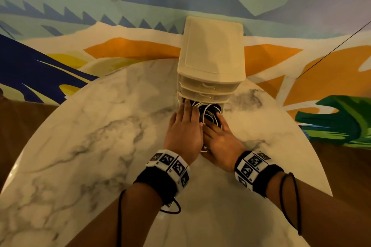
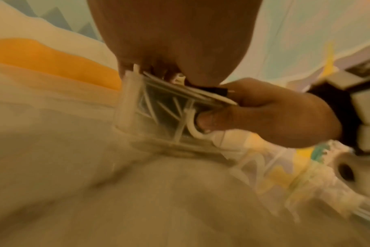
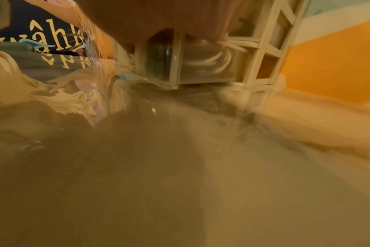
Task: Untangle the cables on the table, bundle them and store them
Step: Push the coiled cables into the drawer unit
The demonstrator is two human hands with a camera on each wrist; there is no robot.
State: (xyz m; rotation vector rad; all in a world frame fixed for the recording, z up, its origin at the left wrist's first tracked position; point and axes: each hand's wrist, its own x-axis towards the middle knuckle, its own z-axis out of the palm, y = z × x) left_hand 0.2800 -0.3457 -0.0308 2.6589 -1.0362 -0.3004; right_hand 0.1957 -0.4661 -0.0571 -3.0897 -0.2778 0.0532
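Observation:
A small white drawer unit [image 1: 211, 54] stands at the far side of the marble table [image 1: 96, 130]. Its bottom drawer [image 2: 158, 108] is pulled out and packed with coiled black and white cables [image 1: 208, 112]. My left hand [image 1: 185, 126] lies flat over the drawer's left side, fingers straight, pressing down on the cables. My right hand [image 1: 220, 138] covers the right side. Its fingers lie on top of the cables, and its thumb [image 2: 209, 122] presses against the drawer's clear front, so it pinches the front edge. In the right wrist view, white coils show through the drawer wall [image 3: 201, 66].
The two upper drawers [image 1: 208, 86] of the unit are closed. A painted wall [image 1: 140, 6] rises right behind the table. The round table's edge curves away on the left and right, with brown floor [image 1: 20, 118] beyond it.

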